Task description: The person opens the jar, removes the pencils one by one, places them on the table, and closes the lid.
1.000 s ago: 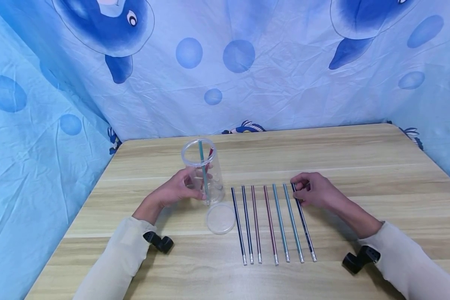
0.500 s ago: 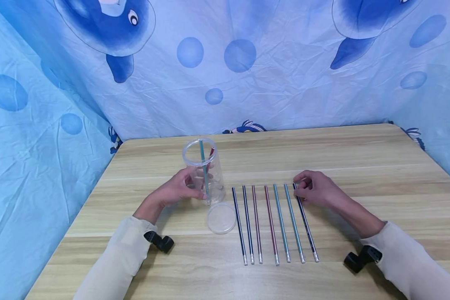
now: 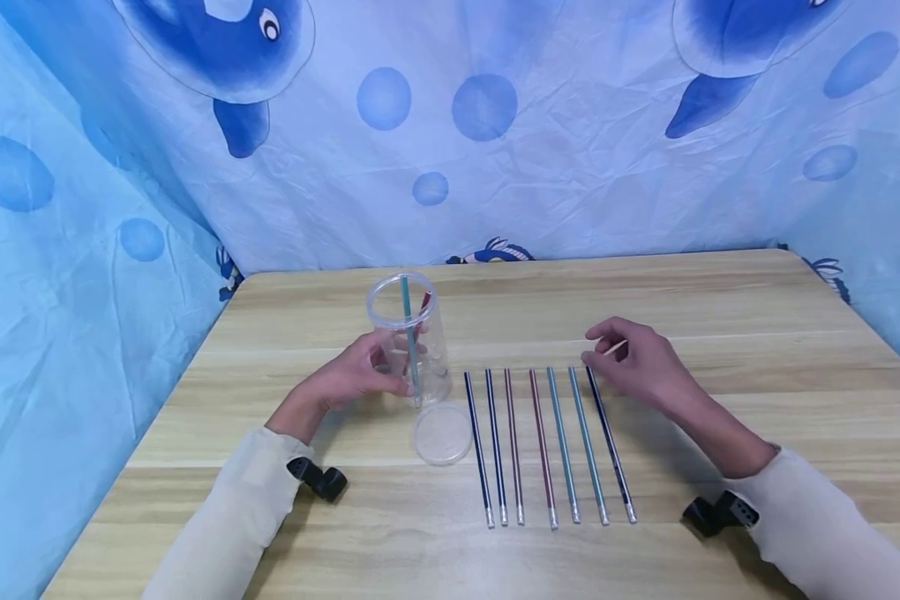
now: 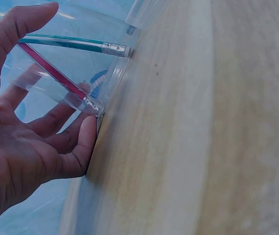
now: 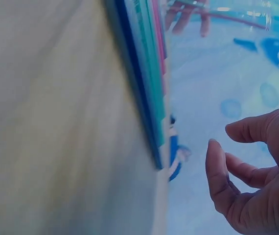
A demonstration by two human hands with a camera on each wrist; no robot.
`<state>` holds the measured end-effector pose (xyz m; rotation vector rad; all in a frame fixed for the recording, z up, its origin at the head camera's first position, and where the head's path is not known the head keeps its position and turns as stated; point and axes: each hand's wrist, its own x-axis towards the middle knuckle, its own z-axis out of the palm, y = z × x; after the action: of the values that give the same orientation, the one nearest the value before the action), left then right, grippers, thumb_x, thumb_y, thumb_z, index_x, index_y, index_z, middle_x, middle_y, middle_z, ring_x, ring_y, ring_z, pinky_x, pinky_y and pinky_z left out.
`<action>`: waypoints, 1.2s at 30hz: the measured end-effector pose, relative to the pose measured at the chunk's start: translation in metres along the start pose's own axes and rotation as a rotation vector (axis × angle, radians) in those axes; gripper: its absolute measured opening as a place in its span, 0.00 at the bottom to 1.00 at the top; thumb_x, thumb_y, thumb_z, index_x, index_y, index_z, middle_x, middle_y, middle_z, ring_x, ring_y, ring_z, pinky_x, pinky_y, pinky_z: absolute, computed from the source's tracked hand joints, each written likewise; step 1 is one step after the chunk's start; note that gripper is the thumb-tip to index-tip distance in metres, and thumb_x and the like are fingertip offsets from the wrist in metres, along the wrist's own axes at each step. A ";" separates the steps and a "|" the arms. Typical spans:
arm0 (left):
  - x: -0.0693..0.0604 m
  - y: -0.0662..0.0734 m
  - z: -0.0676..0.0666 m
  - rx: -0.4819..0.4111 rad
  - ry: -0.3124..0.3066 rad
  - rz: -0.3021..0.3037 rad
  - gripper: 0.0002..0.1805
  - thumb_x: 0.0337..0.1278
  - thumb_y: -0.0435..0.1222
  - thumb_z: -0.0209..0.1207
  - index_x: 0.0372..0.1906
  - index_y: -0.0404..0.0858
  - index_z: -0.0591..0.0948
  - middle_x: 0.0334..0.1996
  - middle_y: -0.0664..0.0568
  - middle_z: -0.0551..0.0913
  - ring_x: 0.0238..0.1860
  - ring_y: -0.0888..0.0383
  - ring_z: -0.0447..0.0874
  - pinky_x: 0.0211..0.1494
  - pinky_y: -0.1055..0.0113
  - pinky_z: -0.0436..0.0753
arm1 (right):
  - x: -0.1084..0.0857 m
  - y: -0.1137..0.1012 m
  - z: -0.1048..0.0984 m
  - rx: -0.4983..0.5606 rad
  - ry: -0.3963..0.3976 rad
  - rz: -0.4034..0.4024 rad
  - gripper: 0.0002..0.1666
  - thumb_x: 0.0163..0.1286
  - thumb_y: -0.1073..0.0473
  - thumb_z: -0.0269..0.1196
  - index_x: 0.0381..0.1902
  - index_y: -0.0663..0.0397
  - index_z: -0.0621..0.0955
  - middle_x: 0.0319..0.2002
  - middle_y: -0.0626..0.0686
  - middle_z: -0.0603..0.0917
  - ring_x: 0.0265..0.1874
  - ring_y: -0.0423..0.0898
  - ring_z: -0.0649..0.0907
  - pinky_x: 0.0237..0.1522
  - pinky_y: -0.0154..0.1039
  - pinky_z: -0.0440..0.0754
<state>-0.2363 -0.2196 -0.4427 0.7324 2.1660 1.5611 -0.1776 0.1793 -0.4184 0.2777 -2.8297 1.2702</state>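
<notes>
My left hand (image 3: pixel 352 372) grips a clear plastic jar (image 3: pixel 437 354) low on its side. Inside the jar lean a teal pencil (image 4: pixel 66 43) and a red pencil (image 4: pixel 54 72), eraser ends down. A clear round lid (image 3: pixel 442 435) lies just in front of the jar. To its right, several pencils lie in a row, eraser ends toward me: dark blue, red and teal, with another dark blue pencil (image 3: pixel 611 446) at the right end. My right hand (image 3: pixel 640 360) hovers by that pencil's far tip; the right wrist view shows thumb and fingers apart, holding nothing.
The wooden table (image 3: pixel 757 333) has a blue curtain (image 3: pixel 555 192) with whale prints behind it and along its sides. Black wrist cameras sit at both cuffs, the right one (image 3: pixel 720 512) low over the table.
The right thumb and fingers have let go of the rightmost dark blue pencil and risen off it. That pencil's eraser end shifted slightly right earlier. The left hand stays on the jar.
</notes>
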 end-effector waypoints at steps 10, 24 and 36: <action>0.002 0.001 -0.002 0.000 -0.020 0.001 0.47 0.44 0.28 0.73 0.74 0.40 0.66 0.61 0.37 0.76 0.62 0.40 0.72 0.63 0.48 0.66 | 0.007 -0.059 0.008 0.142 0.008 -0.093 0.16 0.69 0.58 0.65 0.51 0.60 0.79 0.45 0.59 0.82 0.37 0.52 0.82 0.31 0.42 0.85; 0.003 0.002 -0.004 0.001 -0.022 0.000 0.47 0.45 0.29 0.73 0.74 0.42 0.67 0.62 0.39 0.77 0.62 0.40 0.73 0.64 0.44 0.65 | 0.025 -0.124 0.024 0.215 -0.026 -0.212 0.14 0.70 0.58 0.64 0.51 0.54 0.81 0.43 0.53 0.81 0.34 0.49 0.83 0.29 0.41 0.84; 0.003 0.003 -0.003 -0.032 -0.028 0.013 0.46 0.45 0.27 0.72 0.73 0.34 0.66 0.66 0.35 0.72 0.64 0.41 0.71 0.66 0.44 0.65 | 0.041 -0.167 0.038 0.230 -0.068 -0.287 0.10 0.72 0.56 0.62 0.48 0.51 0.85 0.40 0.50 0.83 0.30 0.45 0.84 0.29 0.42 0.83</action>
<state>-0.2402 -0.2189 -0.4390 0.7557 2.1156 1.5789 -0.1869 0.0359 -0.3167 0.7164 -2.5693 1.5394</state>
